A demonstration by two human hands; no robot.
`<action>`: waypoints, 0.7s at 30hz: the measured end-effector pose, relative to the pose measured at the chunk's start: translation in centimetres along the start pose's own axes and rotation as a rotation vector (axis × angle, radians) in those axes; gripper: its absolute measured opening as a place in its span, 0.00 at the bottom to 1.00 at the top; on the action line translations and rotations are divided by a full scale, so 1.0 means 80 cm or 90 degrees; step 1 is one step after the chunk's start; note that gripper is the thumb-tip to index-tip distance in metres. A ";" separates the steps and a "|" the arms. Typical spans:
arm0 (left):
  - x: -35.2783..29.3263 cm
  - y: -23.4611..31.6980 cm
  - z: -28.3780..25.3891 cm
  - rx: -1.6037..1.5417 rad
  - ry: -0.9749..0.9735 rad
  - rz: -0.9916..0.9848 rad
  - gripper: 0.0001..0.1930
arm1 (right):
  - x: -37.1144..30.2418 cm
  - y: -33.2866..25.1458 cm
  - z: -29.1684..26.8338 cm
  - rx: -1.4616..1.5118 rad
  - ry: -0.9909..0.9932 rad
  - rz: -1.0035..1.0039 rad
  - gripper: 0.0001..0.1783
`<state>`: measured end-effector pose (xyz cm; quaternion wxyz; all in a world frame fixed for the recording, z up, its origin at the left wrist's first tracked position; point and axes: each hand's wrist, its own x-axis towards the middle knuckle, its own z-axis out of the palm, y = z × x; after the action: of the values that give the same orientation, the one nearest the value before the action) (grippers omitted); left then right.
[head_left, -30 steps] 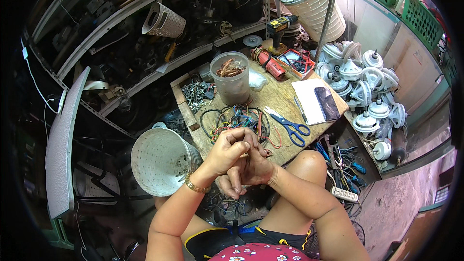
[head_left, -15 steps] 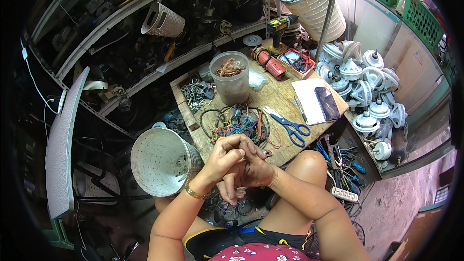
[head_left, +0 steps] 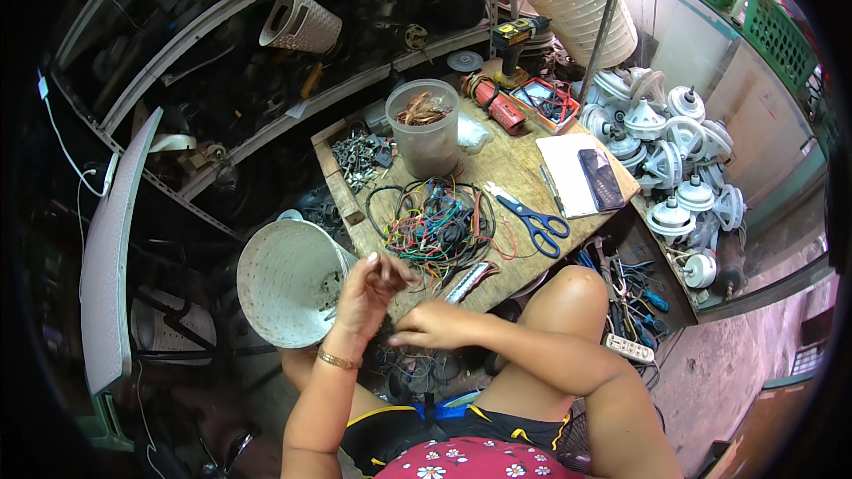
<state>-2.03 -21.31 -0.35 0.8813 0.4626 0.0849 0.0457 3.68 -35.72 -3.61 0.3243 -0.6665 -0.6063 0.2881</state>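
My left hand (head_left: pixel 367 291), with a gold bracelet on its wrist, is raised beside the rim of a pale perforated basket (head_left: pixel 275 284). Its fingers are loosely bent and apart, and nothing shows in them. Close to its right, my right hand (head_left: pixel 439 325) hangs over my lap with fingers loosely curved, apparently holding nothing. The two hands do not touch. Beyond them, a tangle of coloured wires (head_left: pixel 444 226) lies on the wooden table (head_left: pixel 524 191). A slim whitish strip with reddish edges (head_left: pixel 470 282) rests at the table's near edge. Blue-handled scissors (head_left: pixel 543 229) lie right of the wires.
A clear tub of copper wire (head_left: pixel 426 146) stands behind the tangle. Beyond are a cordless drill (head_left: pixel 513 49), a red tool (head_left: pixel 493 105), a notebook (head_left: pixel 564 160) and a phone (head_left: pixel 601 179). Fan motor parts (head_left: pixel 674 155) pile up at right, above hand tools (head_left: pixel 635 293).
My hands were clasped together over the table's near edge. They have come apart, the left moving left and the right lower, uncovering the whitish strip.
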 end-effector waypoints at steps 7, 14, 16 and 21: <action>0.025 -0.017 -0.056 0.547 0.172 0.145 0.09 | -0.036 0.063 -0.001 -0.485 0.159 0.126 0.13; 0.046 -0.047 -0.060 0.994 0.130 0.250 0.09 | -0.035 0.071 -0.011 -0.510 0.161 0.107 0.14; 0.049 -0.049 -0.069 1.014 0.128 0.270 0.08 | -0.032 0.067 -0.036 -0.352 0.122 0.165 0.12; 0.051 -0.057 -0.083 1.044 0.114 0.293 0.09 | -0.034 0.070 -0.076 0.051 0.353 0.089 0.11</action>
<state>0.74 -17.88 -8.23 0.2269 0.9543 0.0646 0.1838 11.64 -39.26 -4.23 0.4826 -0.7469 -0.4353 0.1403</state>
